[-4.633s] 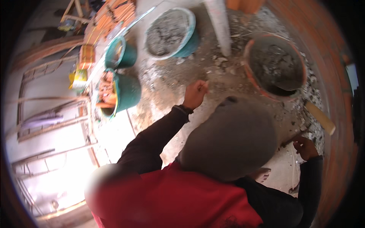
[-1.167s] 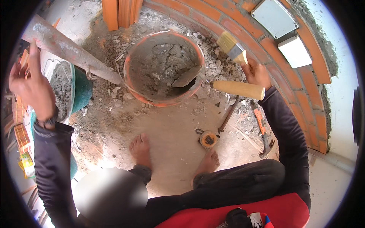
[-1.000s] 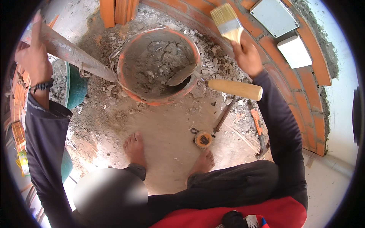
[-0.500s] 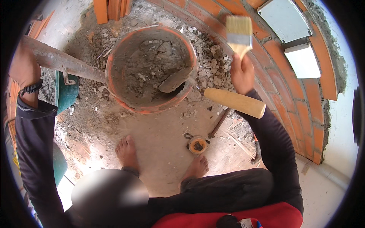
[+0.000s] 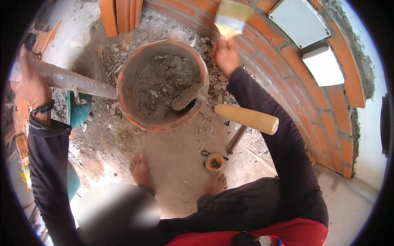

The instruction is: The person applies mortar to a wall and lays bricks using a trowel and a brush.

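My right hand (image 5: pixel 228 57) is closed round the handle of a wide paintbrush (image 5: pixel 233 16), its pale bristles raised against the brick wall. At the left, my left hand (image 5: pixel 33 88) is on a mortar-crusted metal pole (image 5: pixel 61 76), with one digit stretched across it; the other fingers are partly hidden. Between my arms stands a round orange tub (image 5: pixel 133 119) of wet grey mortar (image 5: pixel 164 74). A trowel (image 5: pixel 246 118) lies with its blade in the mortar and its wooden handle sticking out over the tub's right rim.
The curving brick wall (image 5: pixel 295 84) carries a grey box cover (image 5: pixel 297 20) and a white one (image 5: pixel 324 65). A tape measure (image 5: pixel 214 162) lies by my right foot. Rubble (image 5: pixel 215 82) borders the tub. Bricks (image 5: pixel 119 16) stand at the back; a green container (image 5: pixel 79 108) sits under the pole.
My right hand and the paintbrush have moved left and farther away along the wall. My left hand has shifted on the pole, its digit now pointing up across it. The trowel stays in the tub.
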The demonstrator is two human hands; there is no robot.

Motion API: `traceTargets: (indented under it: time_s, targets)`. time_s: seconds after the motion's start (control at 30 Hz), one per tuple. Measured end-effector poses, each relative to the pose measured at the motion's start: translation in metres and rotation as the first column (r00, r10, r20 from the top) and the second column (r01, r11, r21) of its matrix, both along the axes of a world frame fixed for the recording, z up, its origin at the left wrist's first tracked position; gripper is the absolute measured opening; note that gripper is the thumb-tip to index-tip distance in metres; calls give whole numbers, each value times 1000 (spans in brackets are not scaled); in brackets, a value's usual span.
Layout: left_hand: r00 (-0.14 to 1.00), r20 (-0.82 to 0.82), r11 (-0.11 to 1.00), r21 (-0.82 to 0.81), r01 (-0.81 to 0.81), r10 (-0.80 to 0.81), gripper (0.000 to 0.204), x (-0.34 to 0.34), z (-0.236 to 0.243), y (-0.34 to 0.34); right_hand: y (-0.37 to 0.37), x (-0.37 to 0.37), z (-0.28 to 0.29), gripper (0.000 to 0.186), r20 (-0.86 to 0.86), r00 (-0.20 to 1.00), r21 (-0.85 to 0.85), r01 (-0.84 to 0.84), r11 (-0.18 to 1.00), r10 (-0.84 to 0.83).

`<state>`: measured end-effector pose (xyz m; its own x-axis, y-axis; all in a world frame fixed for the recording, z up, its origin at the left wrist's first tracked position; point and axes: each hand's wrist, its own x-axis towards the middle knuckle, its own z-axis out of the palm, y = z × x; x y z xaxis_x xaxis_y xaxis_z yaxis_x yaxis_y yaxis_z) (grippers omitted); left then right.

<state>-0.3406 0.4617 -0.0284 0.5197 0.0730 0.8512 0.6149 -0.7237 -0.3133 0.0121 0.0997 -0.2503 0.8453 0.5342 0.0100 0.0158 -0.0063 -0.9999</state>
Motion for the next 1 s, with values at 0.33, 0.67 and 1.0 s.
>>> traceTargets:
  time_s: [0.33,0.67,1.0]
  targets:
    - [999,46,999,-32,-26,28,59,-4,2,-17,-36,-36,6,19,-99,973,271,227,935,-208]
    - [997,73,994,-108,-12,20,62,-3,-9,-13,8,-5,-22,22,241,953,-6,188,982,-181]
    - [990,142,998,-67,-12,22,54,15,-7,-33,-25,-22,-14,26,149,960,137,216,967,-236]
